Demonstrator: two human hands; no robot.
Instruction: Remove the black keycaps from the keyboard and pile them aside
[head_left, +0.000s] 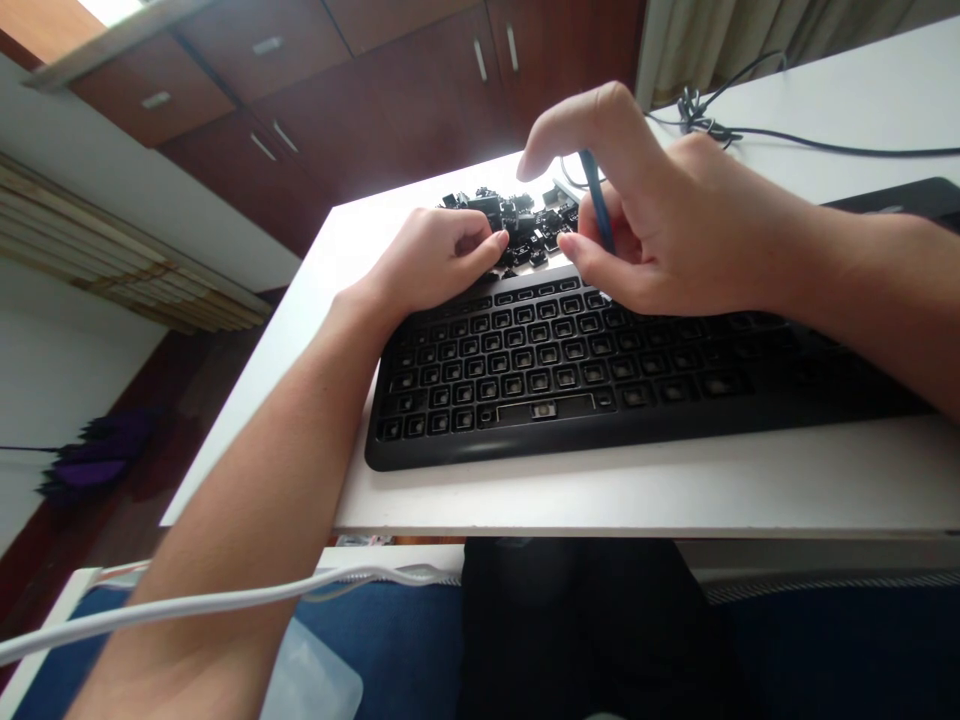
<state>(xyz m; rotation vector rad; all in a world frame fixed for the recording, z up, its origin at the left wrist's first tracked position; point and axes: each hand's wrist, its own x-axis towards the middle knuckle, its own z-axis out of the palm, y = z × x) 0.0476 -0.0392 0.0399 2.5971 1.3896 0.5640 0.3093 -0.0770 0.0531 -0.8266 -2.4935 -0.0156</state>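
Observation:
A black keyboard (517, 390) with its keycaps off lies on the white table, its sockets bare. My left hand (442, 255) rests at its far left edge, fingers curled and thumb near the index finger; what they hold, if anything, is hidden. Over the keyboard's far side, my right hand (675, 220) grips a thin dark blue stick-shaped tool (598, 200) between thumb and fingers, with the index finger raised and bent. The tool slants down, its lower end hidden by the hand. Loose black keycaps (536, 235) lie heaped just beyond the keyboard, between both hands.
A bundled black cable (701, 120) lies on the white table (637, 475) at the back right. A white cable (225, 600) crosses in front of my left forearm. Wooden cabinets (420, 110) stand behind, and a purple umbrella-like bundle (94, 460) lies on the floor at left.

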